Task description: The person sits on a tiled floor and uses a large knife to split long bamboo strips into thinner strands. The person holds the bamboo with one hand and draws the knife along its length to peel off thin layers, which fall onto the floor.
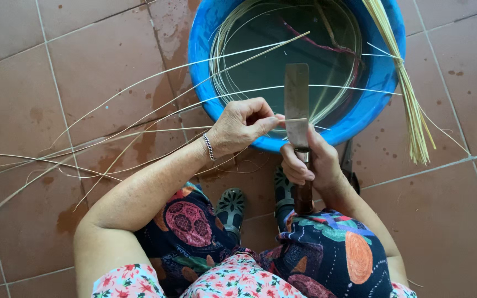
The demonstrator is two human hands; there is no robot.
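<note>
1. The right hand (310, 163) is closed around the dark wooden handle of a broad knife (297, 105). The flat blade stands upright and points away from the person, over the near rim of the blue basin (205, 33).
2. The left hand (241, 124) is closed in a pinch on a thin pale strip (139, 132), thumb and forefinger meeting just beside the blade.
3. The strip lies across the view. Its long axis runs left to right, nearly at a right angle to the blade. Its long free part trails to the left over the tiled floor (56, 55), and a short part crosses the blade at the right.
4. The left hand is nearer to the free length of the strip; the right hand is below the crossing point, on the handle.
5. More strips lie coiled in the water of the basin, and a tied bundle of reeds (409, 99) leans on its right rim.
6. The exact contact of strip and blade edge is too fine to make out. The far rim of the basin is cut off, and the right hand hides part of the handle.
</note>
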